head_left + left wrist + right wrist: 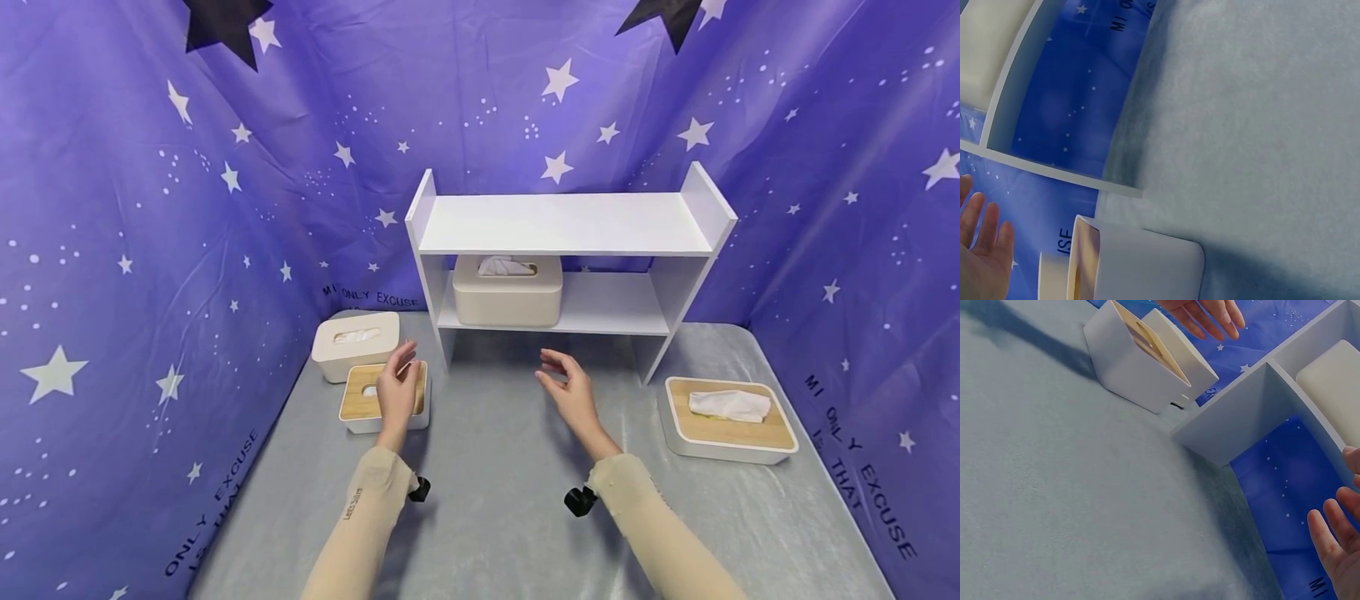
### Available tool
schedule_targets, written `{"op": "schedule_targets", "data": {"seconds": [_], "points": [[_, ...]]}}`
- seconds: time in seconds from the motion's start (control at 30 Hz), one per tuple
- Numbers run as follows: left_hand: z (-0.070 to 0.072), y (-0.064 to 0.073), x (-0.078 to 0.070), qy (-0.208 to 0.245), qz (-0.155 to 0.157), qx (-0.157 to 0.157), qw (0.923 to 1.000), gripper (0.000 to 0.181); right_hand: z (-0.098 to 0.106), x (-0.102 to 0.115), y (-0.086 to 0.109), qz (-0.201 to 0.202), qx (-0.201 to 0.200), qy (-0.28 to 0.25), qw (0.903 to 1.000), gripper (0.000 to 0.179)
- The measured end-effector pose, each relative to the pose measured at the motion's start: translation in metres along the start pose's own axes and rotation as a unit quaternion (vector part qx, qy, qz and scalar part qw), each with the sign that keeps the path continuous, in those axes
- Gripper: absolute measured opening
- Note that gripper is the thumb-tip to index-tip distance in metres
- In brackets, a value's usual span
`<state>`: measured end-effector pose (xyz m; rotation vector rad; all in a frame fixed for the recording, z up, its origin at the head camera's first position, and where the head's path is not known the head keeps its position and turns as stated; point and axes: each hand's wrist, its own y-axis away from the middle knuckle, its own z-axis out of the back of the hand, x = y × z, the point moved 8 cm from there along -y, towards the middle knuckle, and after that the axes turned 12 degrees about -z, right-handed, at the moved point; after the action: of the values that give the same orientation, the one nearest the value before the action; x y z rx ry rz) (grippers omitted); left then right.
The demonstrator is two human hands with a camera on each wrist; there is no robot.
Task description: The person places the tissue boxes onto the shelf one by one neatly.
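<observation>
My left hand [397, 389] hovers over a small wood-topped tissue box [362, 402] on the left of the table, fingers relaxed and nothing held. Behind that box stands a cream tissue box [330, 352] with a tissue in its slot. In front of the white shelf [558, 223], my right hand [572, 392] is raised with loosely bent fingers and holds nothing. Another cream tissue box [507, 304] sits on the shelf's lower board, toward its left end. The right wrist view shows both hands with spread fingers, the left hand [1207, 315] near the boxes.
At the right of the table lies a wider wood-topped tissue box [731, 452] with a tissue lying over its slot. Purple star-printed curtains [480, 108] enclose the back and both sides. The table [487, 517] has a grey cloth surface.
</observation>
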<state>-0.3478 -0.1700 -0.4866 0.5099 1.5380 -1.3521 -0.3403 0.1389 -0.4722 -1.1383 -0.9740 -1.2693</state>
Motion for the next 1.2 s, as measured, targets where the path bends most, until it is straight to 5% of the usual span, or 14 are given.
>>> {"op": "schedule_targets", "data": {"seconds": [0.2, 0.57, 0.93, 1.2], "points": [[0.007, 0.003, -0.012, -0.001, 0.002, 0.008, 1.0, 0.035, -0.003, 0.0, 0.003, 0.004, 0.005, 0.004, 1.0, 0.04], [0.021, 0.006, 0.034, -0.008, 0.022, -0.018, 0.9996, 0.035, -0.006, -0.001, 0.01, -0.005, 0.013, 0.006, 0.9999, 0.038], [0.036, 0.009, 0.042, -0.031, 0.005, -0.047, 0.9984, 0.034, -0.011, -0.011, 0.012, -0.009, 0.016, 0.015, 0.9997, 0.039], [0.042, 0.012, 0.041, -0.044, 0.017, -0.038, 0.9981, 0.032, -0.018, -0.049, 0.001, -0.013, -0.005, 0.01, 0.9999, 0.04]]}}
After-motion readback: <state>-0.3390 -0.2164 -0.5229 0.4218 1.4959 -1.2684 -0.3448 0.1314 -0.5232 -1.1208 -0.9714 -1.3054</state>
